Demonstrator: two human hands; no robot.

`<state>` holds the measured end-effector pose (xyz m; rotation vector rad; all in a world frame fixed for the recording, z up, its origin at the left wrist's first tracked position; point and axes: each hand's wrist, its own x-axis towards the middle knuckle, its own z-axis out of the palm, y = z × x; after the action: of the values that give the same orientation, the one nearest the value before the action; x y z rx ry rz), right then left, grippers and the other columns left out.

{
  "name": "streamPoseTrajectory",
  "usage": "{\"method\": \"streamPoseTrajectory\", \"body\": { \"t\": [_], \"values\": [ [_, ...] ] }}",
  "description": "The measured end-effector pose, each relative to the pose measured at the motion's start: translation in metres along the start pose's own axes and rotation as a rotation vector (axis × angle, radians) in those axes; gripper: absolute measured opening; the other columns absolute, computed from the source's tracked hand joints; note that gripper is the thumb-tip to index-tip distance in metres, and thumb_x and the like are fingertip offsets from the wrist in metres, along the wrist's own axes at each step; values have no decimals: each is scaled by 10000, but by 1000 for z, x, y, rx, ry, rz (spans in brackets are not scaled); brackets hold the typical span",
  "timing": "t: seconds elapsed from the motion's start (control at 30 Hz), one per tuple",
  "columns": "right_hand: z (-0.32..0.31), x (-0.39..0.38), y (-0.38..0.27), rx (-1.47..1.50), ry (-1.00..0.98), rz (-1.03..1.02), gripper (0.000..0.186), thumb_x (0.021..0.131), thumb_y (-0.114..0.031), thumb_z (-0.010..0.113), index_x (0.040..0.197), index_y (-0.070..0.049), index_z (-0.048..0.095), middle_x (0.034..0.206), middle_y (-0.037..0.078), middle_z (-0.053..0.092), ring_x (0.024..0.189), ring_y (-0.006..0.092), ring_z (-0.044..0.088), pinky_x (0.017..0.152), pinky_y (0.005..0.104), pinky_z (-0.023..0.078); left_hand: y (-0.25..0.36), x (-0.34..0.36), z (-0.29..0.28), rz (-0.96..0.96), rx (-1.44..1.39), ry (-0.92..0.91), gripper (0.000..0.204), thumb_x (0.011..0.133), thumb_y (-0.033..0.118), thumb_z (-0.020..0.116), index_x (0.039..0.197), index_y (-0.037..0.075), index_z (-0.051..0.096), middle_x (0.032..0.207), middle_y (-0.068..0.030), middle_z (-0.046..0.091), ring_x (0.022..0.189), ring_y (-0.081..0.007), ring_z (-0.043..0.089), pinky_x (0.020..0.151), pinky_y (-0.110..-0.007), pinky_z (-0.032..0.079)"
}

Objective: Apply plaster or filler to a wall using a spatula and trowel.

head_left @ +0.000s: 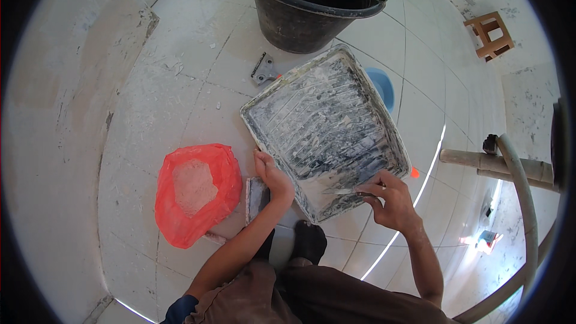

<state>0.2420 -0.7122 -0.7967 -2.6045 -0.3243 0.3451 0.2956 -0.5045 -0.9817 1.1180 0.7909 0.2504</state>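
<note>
A paint roller tray [324,120], ribbed and crusted with white and dark residue, is tilted in front of me. My left hand [276,180] grips its left edge, the fingers partly hidden by the wrist. In my right hand [390,201] is a thin flat blade like a putty knife [339,191], its handle hidden by my fingers. The blade lies over the tray's near end, where some pale paste [315,192] sits. A red plastic bag [168,204] rests open to the left, holding pale powder [194,187].
A large black bucket [282,27] stands beyond the tray. By it lies a metal scraper [263,69]; a blue basin [383,87] shows behind the tray. A grey flat tool [257,198] lies by my left wrist. Bamboo poles [498,162] and a brown stool [489,36] are right.
</note>
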Motion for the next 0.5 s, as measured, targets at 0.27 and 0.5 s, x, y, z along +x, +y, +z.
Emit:
{"method": "streamPoseTrajectory", "body": {
  "t": [0.27,0.5],
  "values": [
    [26,-16,4,-55,68,-86,450,661,63,745,1065,-135,732,860,61,561,803,276,609,652,405,505,0,1,0,92,-41,-30,379,1118,256,338,1177,-80,503,1090,-103,511,1045,-182,465,1058,-306,348],
    [10,-10,6,-157,13,-144,470,685,37,757,1124,-121,695,925,70,588,866,279,621,715,407,510,-1,3,-4,9,-6,-89,578,1108,313,390,1491,-117,350,1533,-205,413,1404,-254,392,1193,-346,245]
  ]
}}
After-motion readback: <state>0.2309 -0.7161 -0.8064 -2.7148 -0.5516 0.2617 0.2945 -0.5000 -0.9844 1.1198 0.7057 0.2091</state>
